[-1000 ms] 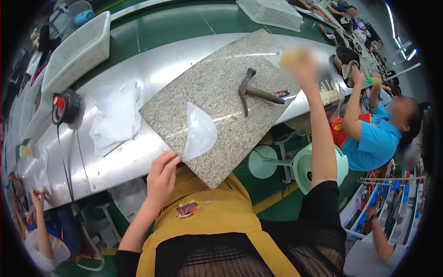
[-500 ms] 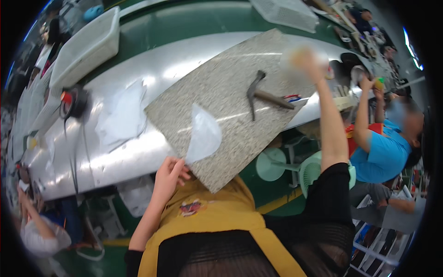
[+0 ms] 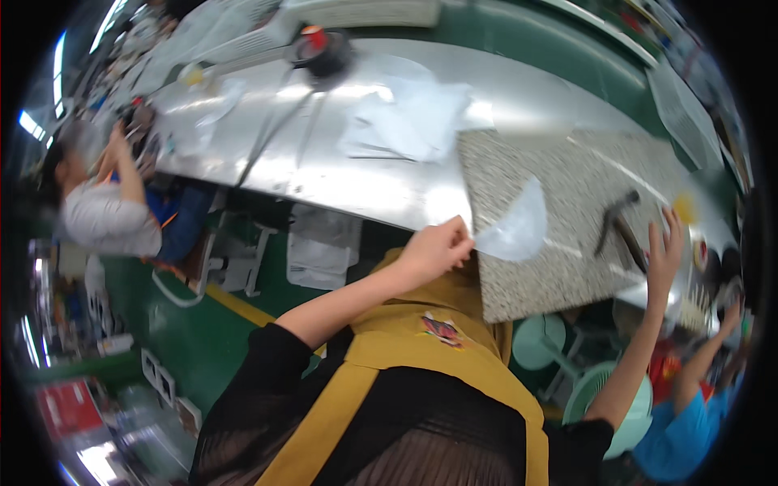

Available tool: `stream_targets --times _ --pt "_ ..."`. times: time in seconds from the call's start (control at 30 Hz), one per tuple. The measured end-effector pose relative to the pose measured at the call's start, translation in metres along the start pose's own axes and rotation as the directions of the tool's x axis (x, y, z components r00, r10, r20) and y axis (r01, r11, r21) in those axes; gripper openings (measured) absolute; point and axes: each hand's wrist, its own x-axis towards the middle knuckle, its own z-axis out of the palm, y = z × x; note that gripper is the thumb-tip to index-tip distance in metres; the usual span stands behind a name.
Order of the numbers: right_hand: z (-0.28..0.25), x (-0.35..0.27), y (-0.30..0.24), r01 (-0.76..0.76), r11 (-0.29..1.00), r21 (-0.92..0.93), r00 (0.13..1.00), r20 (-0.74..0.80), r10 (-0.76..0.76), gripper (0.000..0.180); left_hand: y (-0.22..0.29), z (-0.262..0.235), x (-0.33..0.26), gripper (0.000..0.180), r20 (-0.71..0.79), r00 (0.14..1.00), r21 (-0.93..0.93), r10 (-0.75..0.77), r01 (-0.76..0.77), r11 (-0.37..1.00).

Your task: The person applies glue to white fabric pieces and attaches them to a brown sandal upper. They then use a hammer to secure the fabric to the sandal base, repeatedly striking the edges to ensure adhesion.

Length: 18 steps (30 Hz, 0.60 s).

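- Since the earlier frame the view has swung left, so the granite slab point(image 3: 567, 219) sits further right; the left hand point(image 3: 433, 249) now pinches the clear plastic piece point(image 3: 516, 228) at its near-left tip.
- That piece lies flat on the slab's near edge, long axis running left-right, tapered end toward the fingers.
- Right hand point(image 3: 666, 251) is spread open, empty, beside the hammer point(image 3: 617, 220).
- Clear bags point(image 3: 409, 121) lie on the steel table point(image 3: 340, 174).

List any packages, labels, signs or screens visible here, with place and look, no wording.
Clear plastic bag: flat on the speckled stone slab, its corner pinched by the left hand.
Small patch: on the mustard apron's chest, red and multicoloured.
Red panel: lower left edge, blurred.
No screens seen.
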Motion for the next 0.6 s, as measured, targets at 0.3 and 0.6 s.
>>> stream_targets --times 0.3,0.6 --pt "0.022 -0.026 -0.01 0.08 0.996 -0.038 0.993 0.086 -0.077 0.033 -0.014 -0.021 -0.005 0.012 -0.094 0.98 -0.105 0.176 -0.186 0.977" --pt "0.03 -0.046 -0.067 0.143 0.988 -0.051 0.986 0.092 -0.138 0.028 -0.001 -0.163 -0.043 0.027 -0.292 0.525 0.805 0.799 -0.316 0.502"
